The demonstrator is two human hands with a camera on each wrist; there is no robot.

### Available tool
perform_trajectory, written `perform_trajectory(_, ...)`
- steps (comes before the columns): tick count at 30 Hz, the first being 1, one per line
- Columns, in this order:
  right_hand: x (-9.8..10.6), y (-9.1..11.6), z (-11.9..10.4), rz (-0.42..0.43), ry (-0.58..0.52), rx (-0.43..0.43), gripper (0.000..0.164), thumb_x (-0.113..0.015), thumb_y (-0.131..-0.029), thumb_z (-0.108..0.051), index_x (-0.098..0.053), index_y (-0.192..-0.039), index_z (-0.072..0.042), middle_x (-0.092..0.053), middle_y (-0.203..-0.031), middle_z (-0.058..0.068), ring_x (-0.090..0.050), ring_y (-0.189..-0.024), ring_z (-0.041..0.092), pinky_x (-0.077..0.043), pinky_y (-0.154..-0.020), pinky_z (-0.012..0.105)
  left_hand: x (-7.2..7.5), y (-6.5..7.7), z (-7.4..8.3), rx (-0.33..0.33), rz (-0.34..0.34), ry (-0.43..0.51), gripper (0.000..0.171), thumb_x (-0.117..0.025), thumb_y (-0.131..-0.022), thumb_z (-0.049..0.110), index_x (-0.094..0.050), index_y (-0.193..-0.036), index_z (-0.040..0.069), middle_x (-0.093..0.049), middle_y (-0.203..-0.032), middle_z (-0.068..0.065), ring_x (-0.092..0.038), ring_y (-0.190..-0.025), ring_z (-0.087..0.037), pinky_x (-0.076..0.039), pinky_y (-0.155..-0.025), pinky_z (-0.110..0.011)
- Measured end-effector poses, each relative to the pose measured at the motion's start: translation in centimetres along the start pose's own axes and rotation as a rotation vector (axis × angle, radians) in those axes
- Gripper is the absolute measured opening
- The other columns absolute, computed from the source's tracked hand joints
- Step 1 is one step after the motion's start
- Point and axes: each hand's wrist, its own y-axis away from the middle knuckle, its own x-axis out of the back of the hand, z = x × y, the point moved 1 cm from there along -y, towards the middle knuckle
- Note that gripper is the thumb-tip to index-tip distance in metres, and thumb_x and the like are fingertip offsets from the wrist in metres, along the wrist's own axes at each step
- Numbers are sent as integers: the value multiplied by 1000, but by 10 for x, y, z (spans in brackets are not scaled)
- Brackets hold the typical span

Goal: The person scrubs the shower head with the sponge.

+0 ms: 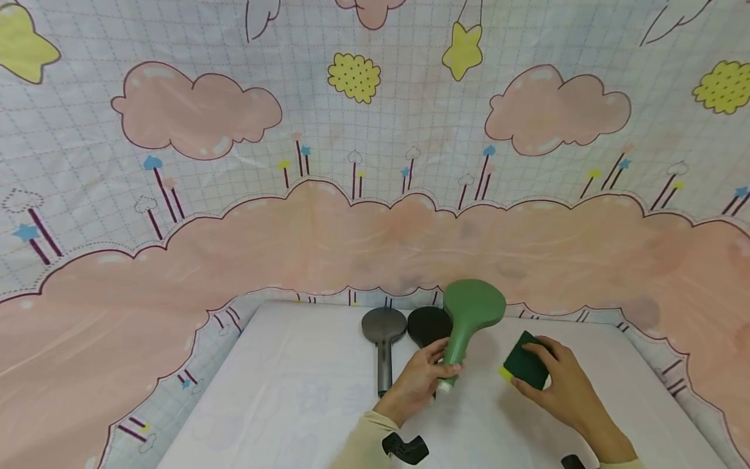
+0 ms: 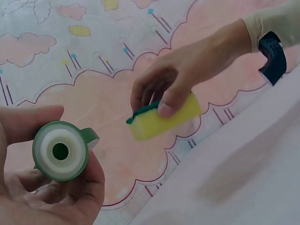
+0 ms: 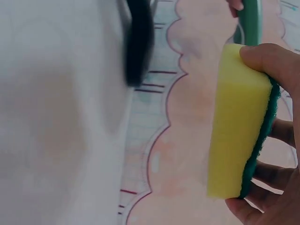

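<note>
My left hand (image 1: 413, 381) grips a green handheld shower head (image 1: 474, 306) low on its handle, the broad head tilted up and away. In the left wrist view, the open threaded-looking end (image 2: 49, 140) of that handle faces the camera, with fingers around it. To its right, my right hand (image 1: 568, 384) holds a yellow sponge (image 3: 239, 122) with a dark green scouring side (image 1: 525, 365), thumb on one side and fingers on the other. Sponge and shower head are apart, both above the table. The front of the shower head's face is hidden.
A grey shower head (image 1: 383, 326) lies on the white table (image 1: 281, 378) left of my left hand. Beside it is a black shower head (image 1: 430, 324), partly covered by the hand and the green one. A patterned cloth (image 1: 375, 247) rises behind the table.
</note>
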Motion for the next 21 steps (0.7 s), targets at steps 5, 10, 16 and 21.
perform_trajectory(5, 5, -6, -11, 66, -10, 33, 65, -87, -70, -35, -60, -123, -8, -49, -134, 25, -49, -113, 42, -53, -78, 62, 12, 5, 6, -3, -5, -21, 65, -61, -88, -5, -37, -148, -1, -53, -138, -20, -61, -110, -18, -47, -95, -27)
perform_trajectory(10, 6, -12, -23, 122, -29, 84, 66, -88, -68, -31, -60, -123, -9, -49, -135, 24, -49, -114, 41, -54, -77, 62, 23, 10, 11, -16, 20, -49, 66, -61, -88, -5, -35, -149, -2, -50, -140, -20, -62, -106, -15, -48, -93, -25)
perform_trajectory(16, 3, -22, -37, 184, -83, 131, 65, -90, -65, -26, -62, -121, -9, -49, -136, 24, -50, -114, 42, -55, -75, 61, 30, 14, 17, -39, 14, -53, 66, -61, -88, -6, -34, -148, -4, -51, -137, -23, -65, -103, -12, -51, -89, -23)
perform_trajectory(21, -3, -30, -46, 220, -114, 161, 67, -90, -64, -23, -62, -122, -8, -49, -138, 23, -50, -116, 39, -56, -74, 59, 34, 16, 22, -45, -2, -61, 66, -60, -89, -6, -33, -149, -3, -50, -138, -29, -65, -107, -15, -52, -89, -24)
